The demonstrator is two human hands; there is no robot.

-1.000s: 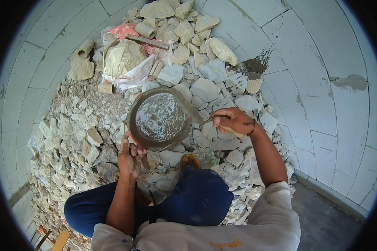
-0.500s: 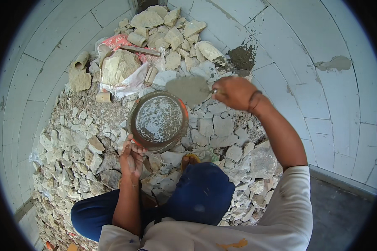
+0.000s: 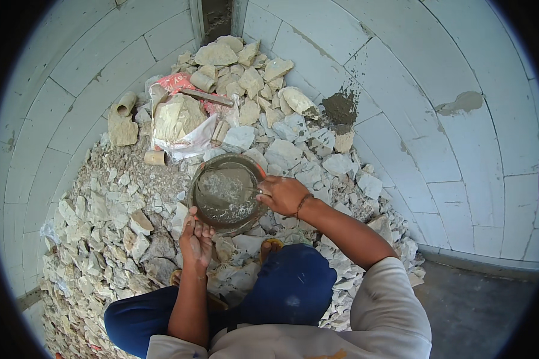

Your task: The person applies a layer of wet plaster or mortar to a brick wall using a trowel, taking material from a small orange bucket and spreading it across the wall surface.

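Note:
A round basin (image 3: pixel 193 194), caked with grey mortar and showing orange-red on its rim, sits before me on the rubble. My left hand (image 3: pixel 196 239) grips its near-left rim, thumb at the edge and fingers curled below. In my right hand (image 3: pixel 284 196) is the handle of a trowel, closed in my fist at the basin's right rim. The mortar-coated trowel blade (image 3: pixel 229 181) lies inside the basin, hard to tell from the wet grey mortar (image 3: pixel 221 206) around it.
Broken block rubble (image 3: pixel 120 227) covers the floor. A torn sack (image 3: pixel 182 128), a wooden strip (image 3: pixel 208 97) and pipe pieces (image 3: pixel 156 157) lie beyond the basin. Block walls (image 3: pixel 425 143) rise on both sides. Mortar splatter (image 3: pixel 340 109) marks the right wall's foot.
My right hand has come down and left, bringing the trowel from beyond the basin's far right side into the basin. My left hand keeps its hold on the rim.

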